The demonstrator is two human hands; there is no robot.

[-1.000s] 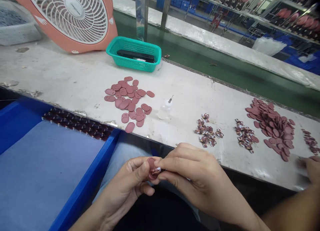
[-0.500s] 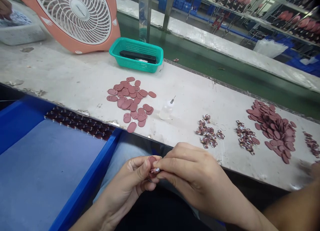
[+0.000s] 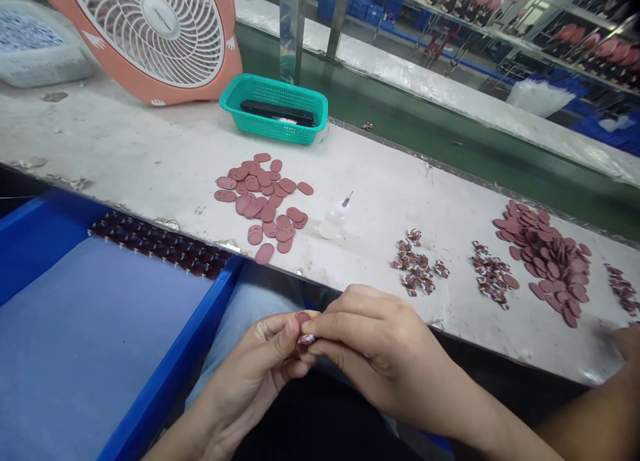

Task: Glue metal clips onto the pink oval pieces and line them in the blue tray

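Note:
Close to my lap, in front of the bench edge, my left hand (image 3: 273, 351) pinches a reddish-brown oval piece (image 3: 301, 319) between thumb and fingers. My right hand (image 3: 373, 344) presses its thumb and fingertips on a small shiny brown-and-white part (image 3: 306, 340) against that oval. My fingertips hide most of both. Beyond them on the bench lies a loose pile of like ovals (image 3: 260, 198), several with tiny holes. A clear needle-tipped bottle (image 3: 334, 220) stands to its right. Further right are two clusters of small brown-and-white parts (image 3: 417, 264), (image 3: 493, 274).
A bigger heap of ovals (image 3: 553, 254) lies at right, near a co-worker's blurred arm (image 3: 595, 408). A green basket (image 3: 273, 131) holding dark items and an orange fan (image 3: 227, 68) stand behind. At left, a blue bin (image 3: 165, 354) holds rows of dark pieces (image 3: 160, 244).
Both my hands keep their grip and have shifted very slightly left. A person's hand has left the white tub at the far left. A small piece on the green belt has moved right.

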